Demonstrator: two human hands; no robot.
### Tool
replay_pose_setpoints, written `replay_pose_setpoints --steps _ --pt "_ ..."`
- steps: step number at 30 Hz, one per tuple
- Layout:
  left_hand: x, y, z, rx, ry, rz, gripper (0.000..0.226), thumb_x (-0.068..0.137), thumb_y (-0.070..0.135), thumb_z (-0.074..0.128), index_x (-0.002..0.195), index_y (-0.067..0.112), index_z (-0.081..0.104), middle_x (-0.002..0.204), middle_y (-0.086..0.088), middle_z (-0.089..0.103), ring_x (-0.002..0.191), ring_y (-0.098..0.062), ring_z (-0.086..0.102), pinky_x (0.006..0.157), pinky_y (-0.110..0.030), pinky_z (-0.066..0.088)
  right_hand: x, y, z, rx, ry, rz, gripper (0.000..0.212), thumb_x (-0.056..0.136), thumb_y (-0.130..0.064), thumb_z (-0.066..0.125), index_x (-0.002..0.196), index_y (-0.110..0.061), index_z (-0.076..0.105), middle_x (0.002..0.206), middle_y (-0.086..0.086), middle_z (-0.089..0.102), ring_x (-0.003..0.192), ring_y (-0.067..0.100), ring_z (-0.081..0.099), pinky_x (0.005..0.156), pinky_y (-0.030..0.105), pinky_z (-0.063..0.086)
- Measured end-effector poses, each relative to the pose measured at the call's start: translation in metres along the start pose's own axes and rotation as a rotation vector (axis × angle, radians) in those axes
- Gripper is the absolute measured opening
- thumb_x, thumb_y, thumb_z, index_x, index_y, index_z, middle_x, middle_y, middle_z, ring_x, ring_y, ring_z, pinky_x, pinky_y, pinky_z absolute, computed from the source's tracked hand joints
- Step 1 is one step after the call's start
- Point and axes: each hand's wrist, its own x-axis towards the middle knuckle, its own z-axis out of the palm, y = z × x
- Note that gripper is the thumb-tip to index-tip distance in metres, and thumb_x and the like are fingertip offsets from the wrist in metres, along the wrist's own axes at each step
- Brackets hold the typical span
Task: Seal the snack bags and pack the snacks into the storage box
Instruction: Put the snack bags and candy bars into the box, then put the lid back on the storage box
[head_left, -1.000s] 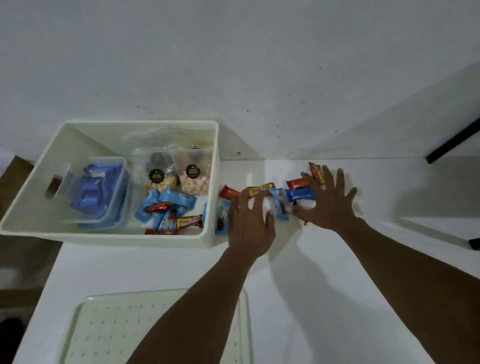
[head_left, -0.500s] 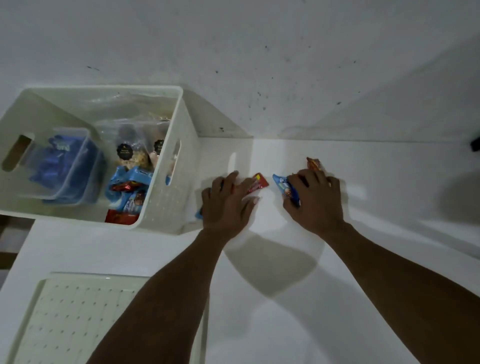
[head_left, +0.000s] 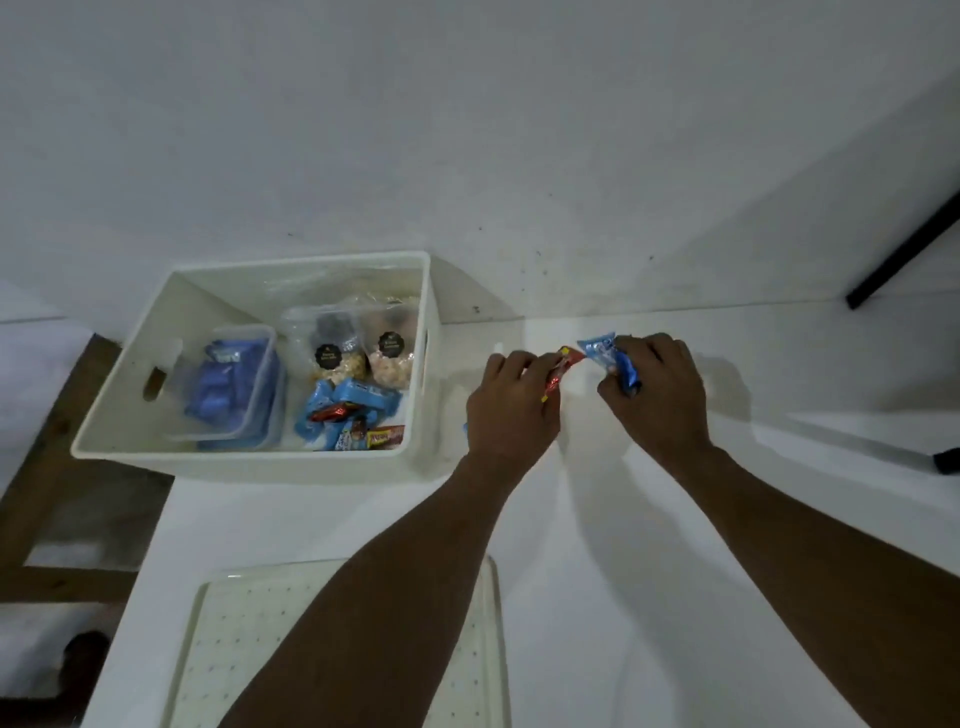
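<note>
- I see the storage box (head_left: 249, 447) standing on the left of the white bench (head_left: 597, 519), its far side near the wall.
- Inside it, at the left, a clear tub (head_left: 262, 364) holds blue wrappers (head_left: 223, 384); any print on them is too blurred for me to read.
- Right of the tub, 2 clear snack bags (head_left: 363, 358) of pale puffed pieces lean at the back, each with a round black label; the label text is too small to read.
- In front of the bags lie loose snack bars (head_left: 345, 410) in blue, red and yellow-red wrappers; I cannot make out the lettering.
- My left hand (head_left: 511, 410) hovers just right of the box, its grip pinched on a red wrapped snack (head_left: 558, 371) that sticks out above the fingers.
- My right hand (head_left: 657, 395) is close beside the left, its grip closed on a blue wrapped snack (head_left: 608, 356) with white print I cannot read.
- The 2 snacks almost meet between the hands, above the bench and outside the box.
- A perforated white lid (head_left: 223, 649) lies on the bench at the near edge, partly under my left forearm.
</note>
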Motion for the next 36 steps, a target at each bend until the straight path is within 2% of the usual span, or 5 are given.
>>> replay_pose_setpoints --steps 4,13,20,26,36 --pt "0.056 -0.036 -0.101 0.001 0.145 -0.018 0.025 0.091 0.027 0.058 0.113 0.022 0.070 0.100 -0.002 0.068 0.099 -0.030 0.058 0.064 -0.036 0.049 0.072 -0.108 -0.031 0.142 0.032 0.072 0.025 0.073 -0.022 0.059 0.097 -0.014 0.064 0.082 0.006 0.055 0.077 0.028 0.052 0.063 0.031 0.039" --pt "0.043 -0.226 -0.194 -0.049 -0.252 -0.446 0.025 0.094 0.027 0.056 0.102 0.008 0.071 0.105 -0.017 0.072 0.103 -0.039 0.065 0.085 -0.036 0.050 0.074 -0.308 0.050 0.448 -0.535 0.213 0.016 0.083 -0.016 0.068 0.098 -0.010 0.066 0.083 0.001 0.060 0.077 0.018 0.054 0.060 0.020 0.038" --pt "0.016 -0.239 -0.187 -0.550 -0.440 -0.481 0.036 0.088 0.016 0.071 0.123 0.007 0.067 0.112 -0.009 0.071 0.102 -0.020 0.066 0.084 -0.025 0.048 0.055 -0.316 0.072 0.431 -0.657 0.391 0.050 0.085 -0.018 0.070 0.133 -0.020 0.058 0.132 -0.004 0.057 0.115 0.019 0.059 0.094 0.032 0.050" --pt "-0.006 -0.232 -0.216 -0.425 -0.440 -0.484 0.024 0.089 0.007 0.058 0.108 0.002 0.072 0.108 -0.019 0.074 0.094 -0.026 0.068 0.085 -0.035 0.055 0.034 -0.313 0.023 0.345 -0.449 0.449 0.020 0.086 -0.020 0.064 0.105 -0.022 0.066 0.102 -0.003 0.063 0.088 0.015 0.059 0.065 0.021 0.043" --pt "-0.207 -0.210 -0.234 -0.317 -0.099 -0.613 0.016 0.091 0.026 0.059 0.098 0.023 0.074 0.101 0.001 0.075 0.096 -0.021 0.068 0.081 -0.025 0.046 -0.164 -0.291 -0.014 0.315 -0.364 0.459 0.016 0.085 -0.013 0.057 0.096 -0.021 0.065 0.085 0.003 0.069 0.083 0.024 0.067 0.074 0.033 0.053"
